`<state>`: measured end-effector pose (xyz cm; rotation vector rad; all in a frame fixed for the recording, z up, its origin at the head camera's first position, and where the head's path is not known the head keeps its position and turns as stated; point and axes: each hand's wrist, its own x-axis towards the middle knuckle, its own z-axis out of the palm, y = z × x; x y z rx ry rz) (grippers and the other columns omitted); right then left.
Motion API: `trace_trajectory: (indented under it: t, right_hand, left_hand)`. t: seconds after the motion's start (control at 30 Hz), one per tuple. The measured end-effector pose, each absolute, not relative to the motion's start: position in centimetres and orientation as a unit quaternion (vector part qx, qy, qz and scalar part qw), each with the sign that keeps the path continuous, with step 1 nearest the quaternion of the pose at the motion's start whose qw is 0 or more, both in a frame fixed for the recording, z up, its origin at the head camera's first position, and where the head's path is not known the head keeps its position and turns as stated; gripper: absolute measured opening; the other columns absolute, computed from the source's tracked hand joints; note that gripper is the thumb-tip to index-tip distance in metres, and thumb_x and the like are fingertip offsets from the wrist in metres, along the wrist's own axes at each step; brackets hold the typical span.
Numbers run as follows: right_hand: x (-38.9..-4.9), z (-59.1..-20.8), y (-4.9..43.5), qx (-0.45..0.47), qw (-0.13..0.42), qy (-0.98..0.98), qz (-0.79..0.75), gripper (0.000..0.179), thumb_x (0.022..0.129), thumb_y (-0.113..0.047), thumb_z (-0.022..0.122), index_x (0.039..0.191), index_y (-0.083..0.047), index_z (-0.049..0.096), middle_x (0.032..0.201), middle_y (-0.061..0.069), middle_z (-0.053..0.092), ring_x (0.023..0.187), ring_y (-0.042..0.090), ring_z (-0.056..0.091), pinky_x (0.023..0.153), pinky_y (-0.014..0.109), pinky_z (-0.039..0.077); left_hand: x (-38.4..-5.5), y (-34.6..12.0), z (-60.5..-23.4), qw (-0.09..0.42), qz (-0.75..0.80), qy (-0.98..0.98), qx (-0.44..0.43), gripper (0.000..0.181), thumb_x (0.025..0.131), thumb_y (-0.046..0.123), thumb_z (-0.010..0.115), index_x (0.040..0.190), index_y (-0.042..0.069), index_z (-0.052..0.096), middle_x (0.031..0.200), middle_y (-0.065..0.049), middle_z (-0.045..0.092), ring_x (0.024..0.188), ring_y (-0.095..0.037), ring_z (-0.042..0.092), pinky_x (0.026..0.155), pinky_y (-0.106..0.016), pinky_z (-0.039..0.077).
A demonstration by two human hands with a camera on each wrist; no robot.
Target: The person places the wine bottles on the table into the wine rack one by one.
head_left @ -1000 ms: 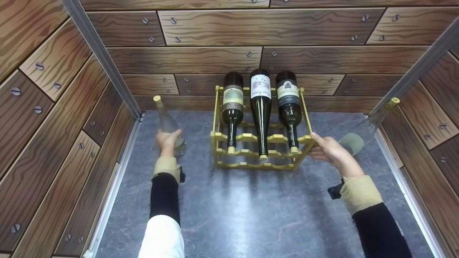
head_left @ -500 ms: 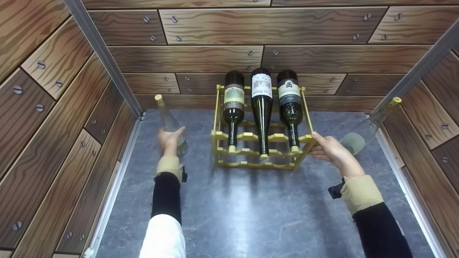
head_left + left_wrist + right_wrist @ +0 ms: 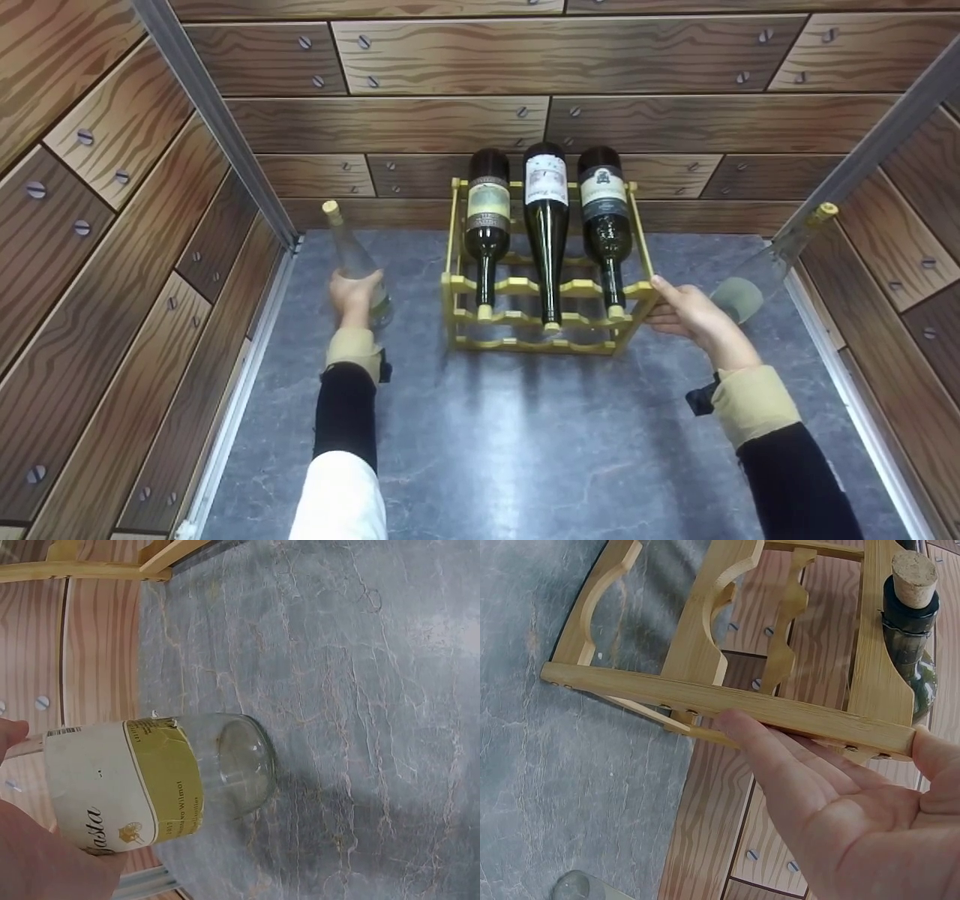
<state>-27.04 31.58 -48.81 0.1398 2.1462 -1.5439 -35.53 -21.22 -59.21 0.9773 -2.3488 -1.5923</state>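
Observation:
My left hand point(image 3: 355, 294) grips a clear glass bottle point(image 3: 381, 309) around its body, left of the rack. In the left wrist view the white and olive label point(image 3: 124, 787) shows, with the bottle's base at the grey floor. My right hand point(image 3: 694, 315) rests against the right side of a wooden wine rack point(image 3: 517, 285). Its fingers lie straight along the front upright point(image 3: 727, 701) and the thumb touches the upright's top end. Three dark wine bottles lie on the top tier, necks toward me: left point(image 3: 487, 244), middle point(image 3: 551, 240) and right point(image 3: 607, 232).
A second clear bottle point(image 3: 739, 300) with a cork stands right of the rack, near the right wall and close beside my right hand. Wood-patterned panels point(image 3: 570, 56) enclose the grey floor point(image 3: 495, 450) at the back and both sides.

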Motion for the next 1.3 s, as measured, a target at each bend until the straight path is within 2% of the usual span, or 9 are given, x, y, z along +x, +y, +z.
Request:
trace_trajectory:
  t: [0.17, 0.3, 0.47, 0.6, 0.73, 0.9, 0.97, 1.13, 1.3]
  right_hand:
    - [-27.0, -48.7, 31.5, 0.049, 0.248, 0.779, -0.574, 0.085, 0.115, -0.047, 0.025, 0.152, 0.029, 0.019, 0.151, 0.050, 0.034, 0.146, 0.056, 0.038, 0.115, 0.043, 0.050]
    - [-27.1, -48.7, 31.6, 0.051, 0.249, 0.779, -0.573, 0.084, 0.115, -0.047, 0.024, 0.152, 0.029, 0.019, 0.152, 0.050, 0.033, 0.146, 0.056, 0.038, 0.117, 0.045, 0.049]
    - [-27.0, -48.8, 31.8, 0.051, 0.242, 0.778, -0.577, 0.086, 0.114, -0.049, 0.030, 0.151, 0.029, 0.023, 0.150, 0.048, 0.037, 0.142, 0.051, 0.051, 0.114, 0.043, 0.052]
    - [-27.0, -48.9, 31.9, 0.050, 0.236, 0.770, -0.591, 0.089, 0.113, -0.050, 0.039, 0.148, 0.031, 0.027, 0.145, 0.048, 0.045, 0.132, 0.046, 0.064, 0.106, 0.039, 0.059]
    - [-27.0, -48.7, 31.9, 0.054, 0.233, 0.773, -0.588, 0.087, 0.113, -0.049, 0.039, 0.148, 0.030, 0.028, 0.144, 0.048, 0.047, 0.131, 0.045, 0.066, 0.106, 0.038, 0.059]
    - [-26.9, -48.6, 31.7, 0.052, 0.237, 0.785, -0.570, 0.081, 0.116, -0.045, 0.031, 0.150, 0.028, 0.027, 0.149, 0.046, 0.043, 0.128, 0.037, 0.069, 0.110, 0.040, 0.056]
    - [-27.0, -48.5, 31.7, 0.050, 0.237, 0.788, -0.566, 0.080, 0.116, -0.045, 0.030, 0.150, 0.028, 0.027, 0.149, 0.047, 0.041, 0.130, 0.039, 0.068, 0.111, 0.041, 0.055]
    - [-27.0, -48.7, 31.6, 0.048, 0.243, 0.789, -0.562, 0.082, 0.116, -0.045, 0.025, 0.151, 0.029, 0.024, 0.152, 0.048, 0.038, 0.143, 0.050, 0.051, 0.116, 0.045, 0.051]
    - [-26.9, -48.5, 31.5, 0.047, 0.242, 0.791, -0.560, 0.082, 0.116, -0.045, 0.024, 0.151, 0.029, 0.023, 0.152, 0.048, 0.038, 0.144, 0.051, 0.050, 0.117, 0.046, 0.050]
  left_hand:
    - [-35.1, -21.5, -59.1, 0.066, -0.532, -0.782, 0.318, 0.091, 0.084, 0.028, 0.087, 0.157, -0.002, 0.042, 0.155, -0.026, 0.054, 0.145, -0.041, 0.052, 0.126, -0.045, 0.040]
    - [-34.6, -21.7, -58.8, 0.069, -0.544, -0.774, 0.316, 0.089, 0.085, 0.024, 0.087, 0.157, -0.003, 0.043, 0.154, -0.026, 0.054, 0.144, -0.041, 0.052, 0.126, -0.046, 0.041]
    - [-34.2, -22.0, -58.5, 0.065, -0.538, -0.779, 0.314, 0.089, 0.085, 0.025, 0.088, 0.157, -0.002, 0.043, 0.154, -0.025, 0.055, 0.144, -0.041, 0.052, 0.126, -0.046, 0.040]
    - [-33.9, -22.3, -58.6, 0.064, -0.500, -0.807, 0.308, 0.083, 0.083, 0.030, 0.088, 0.152, 0.002, 0.051, 0.150, -0.022, 0.060, 0.139, -0.041, 0.056, 0.122, -0.049, 0.045]
    - [-33.7, -22.6, -58.9, 0.072, -0.464, -0.832, 0.296, 0.078, 0.083, 0.035, 0.087, 0.148, 0.004, 0.056, 0.146, -0.022, 0.064, 0.135, -0.042, 0.059, 0.118, -0.052, 0.047]
    - [-33.3, -23.0, -59.1, 0.088, -0.450, -0.840, 0.288, 0.079, 0.081, 0.037, 0.087, 0.146, 0.003, 0.057, 0.145, -0.022, 0.064, 0.134, -0.043, 0.060, 0.116, -0.051, 0.049]
    - [-33.3, -23.1, -58.9, 0.093, -0.452, -0.839, 0.288, 0.078, 0.082, 0.036, 0.087, 0.145, 0.003, 0.057, 0.145, -0.023, 0.064, 0.133, -0.043, 0.060, 0.116, -0.051, 0.050]
    - [-33.1, -23.4, -58.2, 0.101, -0.436, -0.844, 0.294, 0.076, 0.081, 0.035, 0.087, 0.143, 0.002, 0.059, 0.141, -0.022, 0.067, 0.130, -0.043, 0.062, 0.113, -0.051, 0.051]
    - [-33.0, -23.4, -57.3, 0.101, -0.418, -0.857, 0.283, 0.079, 0.080, 0.034, 0.087, 0.146, 0.002, 0.057, 0.142, -0.022, 0.066, 0.132, -0.042, 0.062, 0.113, -0.051, 0.051]
